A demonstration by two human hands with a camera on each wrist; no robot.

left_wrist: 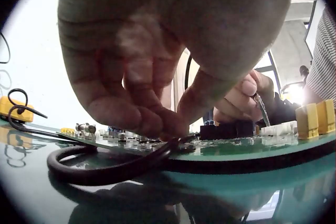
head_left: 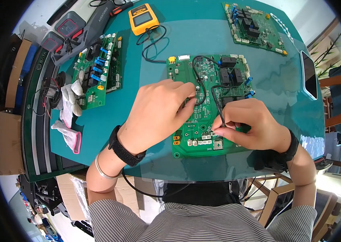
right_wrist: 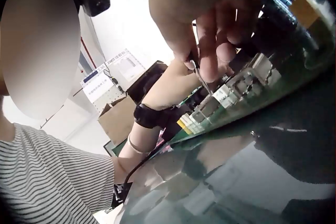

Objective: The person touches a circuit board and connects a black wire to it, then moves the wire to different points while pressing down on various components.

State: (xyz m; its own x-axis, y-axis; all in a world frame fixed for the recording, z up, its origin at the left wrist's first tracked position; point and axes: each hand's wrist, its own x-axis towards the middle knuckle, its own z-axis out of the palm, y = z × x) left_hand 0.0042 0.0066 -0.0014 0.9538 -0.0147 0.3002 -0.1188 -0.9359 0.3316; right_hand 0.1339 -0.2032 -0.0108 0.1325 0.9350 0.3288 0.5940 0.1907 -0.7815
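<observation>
A large green circuit board (head_left: 186,125) lies in front of me, a black cable looping over it. My left hand (head_left: 158,107) reaches over the board's left half, thumb and fingers pinching one end of the black test lead (head_left: 205,86). In the left wrist view the fingertips are low at the board, and the lead (left_wrist: 110,171) curves out beside its edge. On the right, my right hand (head_left: 251,123) pinches the other lead end, with a thin metal tip (right_wrist: 202,79) pointing down at white connectors (right_wrist: 226,97) near the board's front edge.
A yellow handheld meter (head_left: 143,19) with a black cable lies at the back. Stacked circuit boards (head_left: 98,72) and white gloves (head_left: 70,105) are at left. Another board (head_left: 255,30) and a phone (head_left: 309,74) lie at right. Grey tool cases (head_left: 77,32) stand back left.
</observation>
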